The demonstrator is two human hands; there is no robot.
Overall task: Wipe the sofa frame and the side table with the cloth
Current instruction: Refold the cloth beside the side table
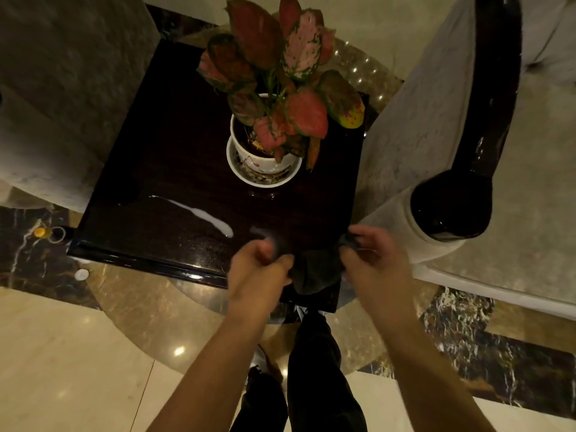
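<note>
head view | steep downward, wide-angle | close over side table [174, 169] | single view

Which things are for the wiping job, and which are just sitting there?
For the job: cloth, gripped by the left hand and right hand; side table; sofa frame.
Just sitting there: potted plant; white saucer under it.

Seen from above: the person, arms bare from left hand [255, 271] and right hand [375, 265] past the forearms, wears loose, creased black trousers [314, 369].
</note>
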